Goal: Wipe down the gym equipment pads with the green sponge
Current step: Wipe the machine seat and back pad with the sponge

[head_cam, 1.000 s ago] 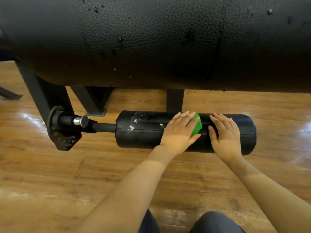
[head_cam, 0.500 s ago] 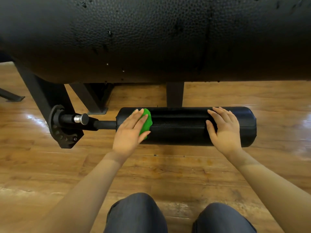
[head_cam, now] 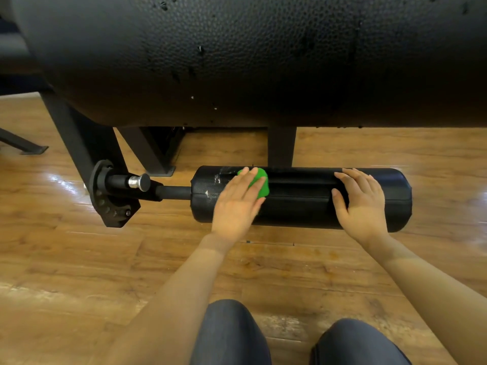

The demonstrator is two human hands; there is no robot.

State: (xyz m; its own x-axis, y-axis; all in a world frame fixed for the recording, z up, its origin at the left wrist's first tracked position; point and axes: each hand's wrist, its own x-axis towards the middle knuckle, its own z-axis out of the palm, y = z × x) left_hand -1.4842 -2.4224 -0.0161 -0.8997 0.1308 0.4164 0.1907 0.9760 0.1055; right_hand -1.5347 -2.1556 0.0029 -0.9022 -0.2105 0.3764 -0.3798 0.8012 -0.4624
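Observation:
A black roller pad lies crosswise just above the wooden floor, with white smears near its left end. My left hand presses the green sponge flat onto the upper left part of the roller; my fingers lie straight over the sponge and only its right edge shows. My right hand rests flat on the right part of the roller, fingers spread. A large black textured pad fills the upper part of the view above the roller.
Left of the roller, a black rod runs into a bracket with a silver-tipped pin knob. Black frame legs stand behind. My knees are at the bottom edge. Glossy wooden floor lies all around.
My left hand slid the sponge from the roller's middle to its left end, then back a little to the right. My right hand stayed on the right part.

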